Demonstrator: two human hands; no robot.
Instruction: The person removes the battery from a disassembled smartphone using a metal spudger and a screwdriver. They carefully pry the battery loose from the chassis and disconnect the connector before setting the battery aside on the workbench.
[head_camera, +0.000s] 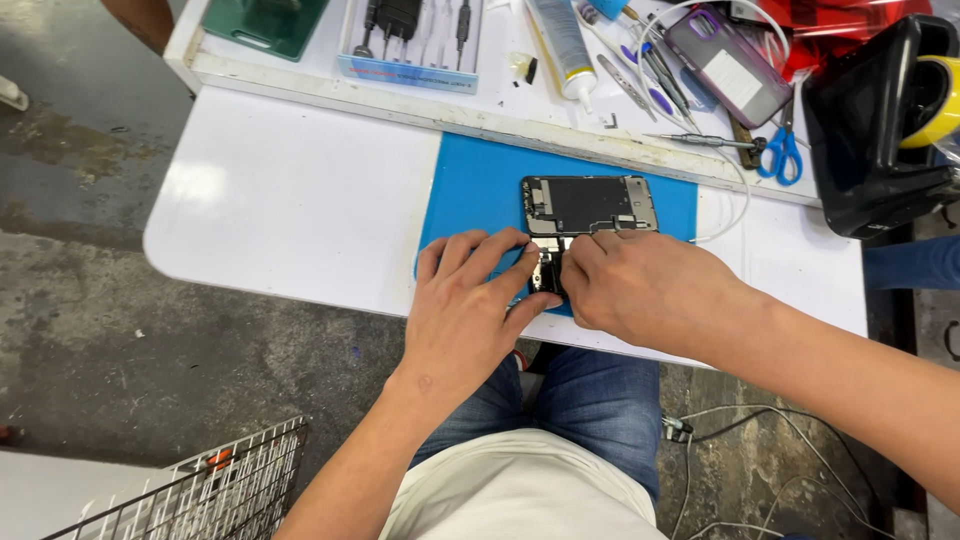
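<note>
Your left hand (470, 310) has its fingers curled down and its thumb and forefinger pinched on the near end of the opened phone chassis (588, 212), right where a small dark part (547, 272) sits. Your right hand (640, 288) is closed in the same spot, fingertips pressed against that part from the other side; whether it also holds a tool there, you cannot tell, since the knuckles hide it.

The chassis lies flat on the blue work mat (480, 190), near the front edge of the white table (290, 200), its far half bare and showing the inner boards. Judge it light and stiff as a frame, but fragile inside: thin ribbons and tiny connectors will likely tear or bend under a sideways pull. Hold it by the metal side rails, not by the boards, and lift small parts straight up.

Beyond the mat lie a screwdriver set in its tray (410, 40), a glue tube (562, 45), tweezers (625, 85), blue-handled scissors (783, 152) and a cased phone (728, 65).
</note>
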